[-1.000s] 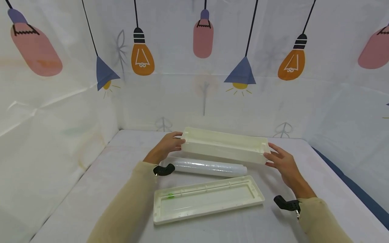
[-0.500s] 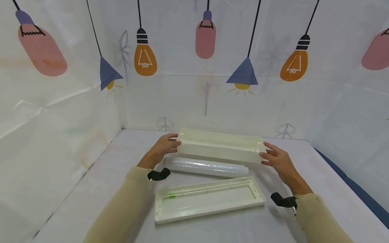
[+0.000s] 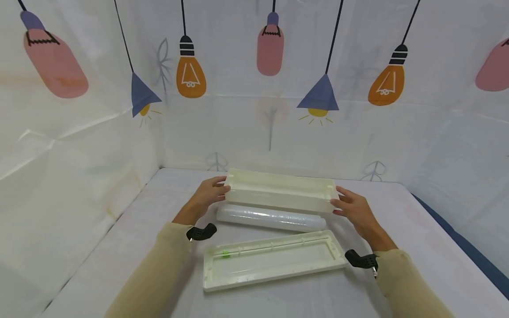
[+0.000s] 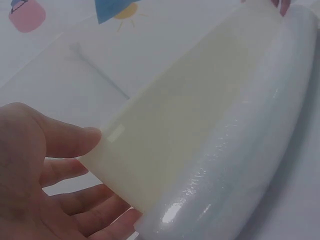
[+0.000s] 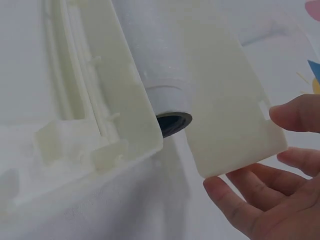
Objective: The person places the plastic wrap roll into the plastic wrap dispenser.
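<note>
While hands [image 3: 203, 195] [image 3: 355, 211] grip box [image 3: 280, 200], outstretched, apparently raised.

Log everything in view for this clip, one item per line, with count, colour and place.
Box: one, cream, at the back
Shallow tray: one, cream, at the front
Roll: one, glossy white, between box and tray
Clip: one, green, left part of the tray
Table: one, white, under roll and tray
Backdrop: one, white, around the table
Printed lamps: seven, pink, blue and orange, on the backdrop
Plant drawings: several, grey, on the backdrop
Sleeves: two, beige, on the forearms
Wrist devices: two, black, at the cuffs
Left hand: one, bare, gripping the box's left end
Right hand: one, bare, gripping its right end
</note>
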A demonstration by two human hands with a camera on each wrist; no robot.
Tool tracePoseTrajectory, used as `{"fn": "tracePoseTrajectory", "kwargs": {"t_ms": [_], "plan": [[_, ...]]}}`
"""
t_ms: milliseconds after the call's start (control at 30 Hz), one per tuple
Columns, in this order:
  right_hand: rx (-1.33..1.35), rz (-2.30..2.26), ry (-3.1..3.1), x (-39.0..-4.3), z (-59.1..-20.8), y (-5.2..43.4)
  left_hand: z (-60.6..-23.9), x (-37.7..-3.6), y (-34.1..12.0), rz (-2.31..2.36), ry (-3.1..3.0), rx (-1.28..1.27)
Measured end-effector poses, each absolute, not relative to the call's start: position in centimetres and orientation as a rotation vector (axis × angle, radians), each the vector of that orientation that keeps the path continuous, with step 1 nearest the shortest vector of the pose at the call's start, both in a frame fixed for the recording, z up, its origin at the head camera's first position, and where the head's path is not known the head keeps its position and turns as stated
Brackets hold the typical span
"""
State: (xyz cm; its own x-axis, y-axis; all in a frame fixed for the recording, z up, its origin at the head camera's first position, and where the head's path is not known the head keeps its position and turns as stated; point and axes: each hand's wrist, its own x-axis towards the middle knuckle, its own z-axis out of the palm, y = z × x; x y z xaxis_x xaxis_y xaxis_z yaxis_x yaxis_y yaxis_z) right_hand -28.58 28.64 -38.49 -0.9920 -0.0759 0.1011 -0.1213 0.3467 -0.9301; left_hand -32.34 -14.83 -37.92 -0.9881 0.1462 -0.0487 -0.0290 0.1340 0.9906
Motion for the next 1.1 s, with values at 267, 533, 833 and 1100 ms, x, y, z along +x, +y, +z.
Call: {"fn": "tracePoseTrajectory", "kwargs": {"t_ms": [267,533,833,1100], "plan": [[0.207,1.747,-2.577,-29.3,-38.1,27.5,-38.3,-32.2,-15.5,1.964,2.297,0.037],[0.194,1.790,-2.613,-29.5,-38.4,27.1,-39.0,-32.0,-15.7,1.945,2.307,0.006],[0.217,1.680,-2.736,-29.7,-38.8,27.4,-39.7,-31.6,-15.5,1.861,2.363,0.015],[0.203,1.669,-2.766,-29.9,-38.8,27.4,-39.9,-31.4,-15.4,1.826,2.389,-0.027]]}}
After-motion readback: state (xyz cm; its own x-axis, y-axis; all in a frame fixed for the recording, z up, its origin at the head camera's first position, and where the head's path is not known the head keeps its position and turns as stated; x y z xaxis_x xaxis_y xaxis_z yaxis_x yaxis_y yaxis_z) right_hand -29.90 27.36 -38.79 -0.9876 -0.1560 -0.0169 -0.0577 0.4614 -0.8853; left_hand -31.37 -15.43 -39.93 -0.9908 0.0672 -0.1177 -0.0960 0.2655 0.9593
